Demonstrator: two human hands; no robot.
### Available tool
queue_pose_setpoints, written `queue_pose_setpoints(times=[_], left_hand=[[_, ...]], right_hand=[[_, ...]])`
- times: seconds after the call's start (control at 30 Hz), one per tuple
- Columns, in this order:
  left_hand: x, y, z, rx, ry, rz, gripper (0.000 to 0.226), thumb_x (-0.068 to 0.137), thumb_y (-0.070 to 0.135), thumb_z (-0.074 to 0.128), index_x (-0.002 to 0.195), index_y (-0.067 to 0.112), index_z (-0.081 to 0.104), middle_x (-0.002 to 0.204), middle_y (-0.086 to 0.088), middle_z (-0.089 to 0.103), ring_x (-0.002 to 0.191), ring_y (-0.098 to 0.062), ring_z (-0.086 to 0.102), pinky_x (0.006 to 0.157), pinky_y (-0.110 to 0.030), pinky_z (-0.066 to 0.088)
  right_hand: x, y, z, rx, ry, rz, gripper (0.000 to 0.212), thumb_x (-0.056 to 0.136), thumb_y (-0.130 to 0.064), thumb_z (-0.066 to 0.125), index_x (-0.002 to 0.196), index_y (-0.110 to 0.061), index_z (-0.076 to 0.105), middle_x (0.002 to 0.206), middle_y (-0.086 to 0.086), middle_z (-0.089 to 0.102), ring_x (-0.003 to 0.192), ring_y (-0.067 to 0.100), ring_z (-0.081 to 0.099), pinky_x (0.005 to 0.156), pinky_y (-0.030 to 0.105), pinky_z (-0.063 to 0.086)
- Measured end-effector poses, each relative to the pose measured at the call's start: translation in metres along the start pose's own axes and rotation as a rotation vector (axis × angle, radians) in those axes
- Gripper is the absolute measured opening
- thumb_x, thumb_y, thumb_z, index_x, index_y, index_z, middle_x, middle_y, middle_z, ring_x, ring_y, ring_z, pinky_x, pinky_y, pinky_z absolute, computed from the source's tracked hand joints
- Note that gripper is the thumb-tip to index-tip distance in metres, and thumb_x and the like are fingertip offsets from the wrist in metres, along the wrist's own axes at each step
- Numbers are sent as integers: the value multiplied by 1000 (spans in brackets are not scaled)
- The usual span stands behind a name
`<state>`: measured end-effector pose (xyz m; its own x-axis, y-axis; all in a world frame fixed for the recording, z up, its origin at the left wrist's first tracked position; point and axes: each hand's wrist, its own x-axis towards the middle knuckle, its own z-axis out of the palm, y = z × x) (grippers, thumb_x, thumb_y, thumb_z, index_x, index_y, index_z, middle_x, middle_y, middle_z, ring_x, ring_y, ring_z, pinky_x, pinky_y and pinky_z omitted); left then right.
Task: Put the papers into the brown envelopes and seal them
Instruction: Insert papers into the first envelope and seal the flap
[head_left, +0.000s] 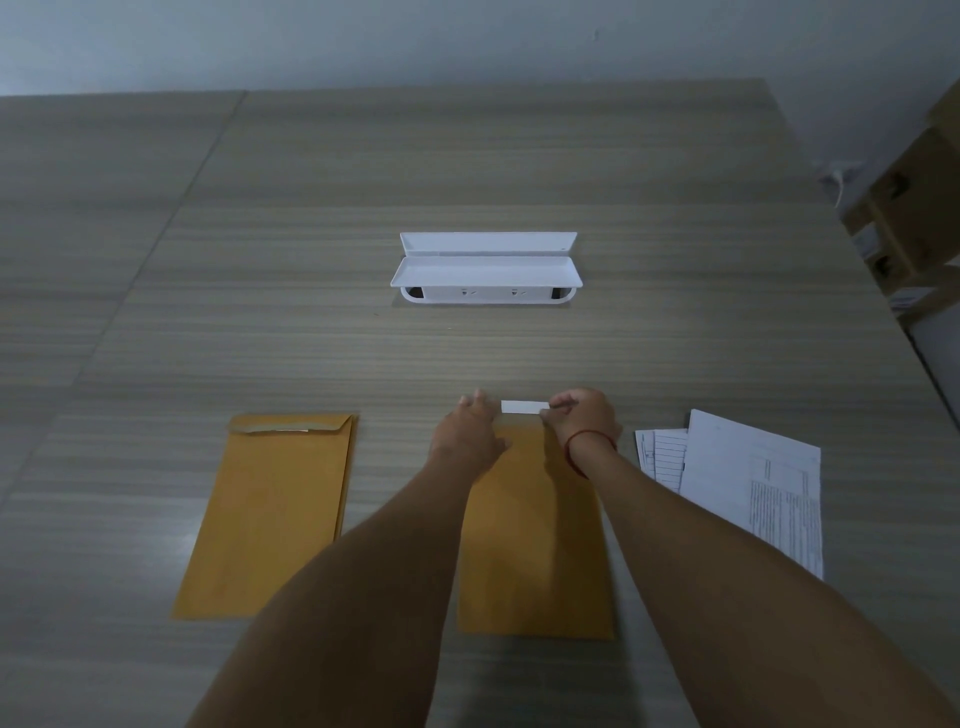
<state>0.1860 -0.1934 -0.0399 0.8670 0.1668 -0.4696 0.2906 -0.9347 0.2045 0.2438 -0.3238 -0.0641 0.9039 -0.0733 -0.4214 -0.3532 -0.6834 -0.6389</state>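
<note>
Count: two brown envelopes, one loose pile of papers, two hands, one white socket box.

Centre envelope (535, 545): flat on the wood-grain surface (519, 353), long axis running away from the camera, plain tan face up. A white strip (524, 407) shows across its far end, between the two hands. Can't tell if that strip is paper sticking out or a seal liner.

Left envelope (270, 514): flat, well apart to the left of the centre one, flap (291, 423) at the far end folded over but lifted, with a pale edge showing in the gap. Looks like more than one edge along its right side; can't confirm a stack.

Papers (748, 483): white printed sheets, fanned, flat on the surface to the right of the centre envelope, near the right forearm, not touching the envelope.

Left hand (470, 431): palm down on the far left corner of the centre envelope, fingers (475, 402) spread flat, reaching just past its far edge, touching the left end of the white strip. Pressing, not gripping.

Right hand (584, 415): curled at the far right corner, fingertips pinched on the right end of the white strip. Red band (582, 447) on that wrist.

Socket box (488, 273): set into the surface, lid open, well beyond the hands.
</note>
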Motion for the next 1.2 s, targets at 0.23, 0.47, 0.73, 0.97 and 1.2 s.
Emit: queue_pose_setpoints(times=[0.23,0.47,0.73,0.97,1.2], left_hand=[[3,-1,3,1,1,6,57,94,37,55,144,18,33,157,-6,21,141,-26,32,109,-39,36],[3,0,0,37,-7,2,60,95,38,54,146,16,31,157,-8,22,140,-28,32,110,-39,37],[5,3,-5,77,-31,7,61,95,38,54,147,15,30,159,-9,19,143,-27,28,111,-38,34],[4,2,-6,63,-21,10,59,94,38,55,145,16,34,157,-8,22,140,-27,32,109,-37,35],[3,2,-6,53,-27,5,55,93,38,57,140,15,39,153,-10,28,137,-28,35,107,-38,37]], right_hand=[[-1,-6,5,-60,57,41,16,78,-32,76,91,-23,73,100,-4,72,103,20,64,94,35,39],[0,-5,4,-67,68,42,16,80,-31,75,94,-23,75,102,-5,73,104,18,63,90,32,35],[2,-13,-4,-63,17,75,11,77,-29,79,87,-25,75,100,-5,74,103,18,63,82,30,30],[6,-7,-2,-169,-14,-34,12,82,-31,73,92,-27,71,101,-6,72,103,19,64,95,34,42],[8,4,0,-203,-15,-188,21,84,-30,72,102,-20,71,100,-1,73,98,19,66,96,42,48]])
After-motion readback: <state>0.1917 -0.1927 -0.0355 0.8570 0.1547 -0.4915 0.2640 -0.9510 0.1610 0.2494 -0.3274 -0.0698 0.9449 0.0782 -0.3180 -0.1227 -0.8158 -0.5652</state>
